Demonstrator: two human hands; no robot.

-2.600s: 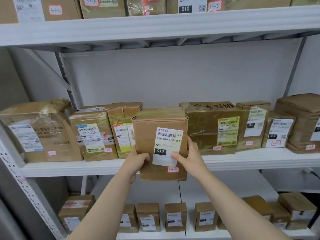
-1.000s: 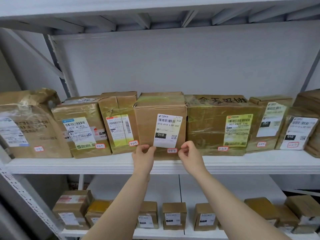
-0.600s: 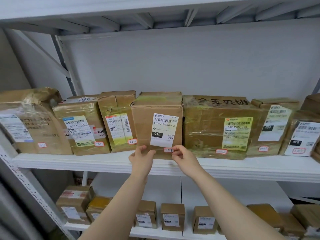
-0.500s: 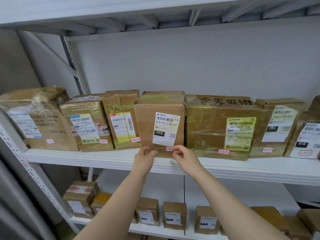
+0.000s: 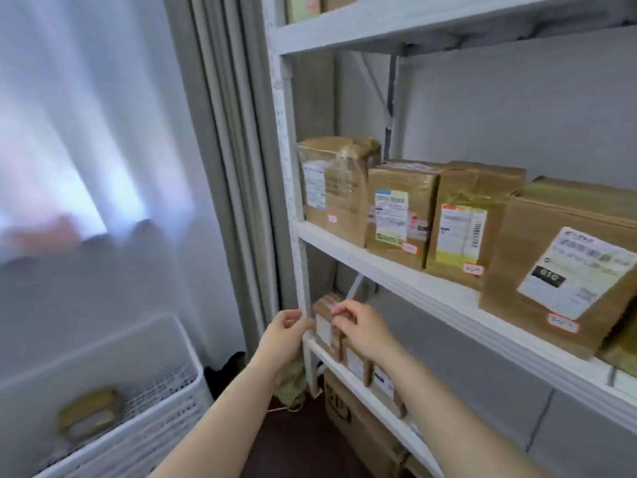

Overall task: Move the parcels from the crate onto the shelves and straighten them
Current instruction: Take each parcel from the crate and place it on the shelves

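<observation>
The brown parcel with the white 010 label [image 5: 527,236] stands on the middle shelf [image 5: 396,276] at the right, in a row with other taped parcels [image 5: 396,208]. My left hand [image 5: 281,336] and right hand [image 5: 360,327] hover apart from it, low in front of the shelf's left post [image 5: 293,201]. Their fingers are loosely curled and hold nothing. The white crate [image 5: 103,343] sits at the bottom left with one brown parcel [image 5: 88,414] inside. The view is motion-blurred.
Small parcels [image 5: 356,365] line the lower shelf behind my right hand. A large carton [image 5: 358,429] stands under that shelf. A grey curtain [image 5: 220,150] and a bright sheer curtain [image 5: 86,132] hang to the left of the rack.
Both hands have let go of the 010 parcel and dropped down and left. My view has swung left, bringing the crate and curtains into sight.
</observation>
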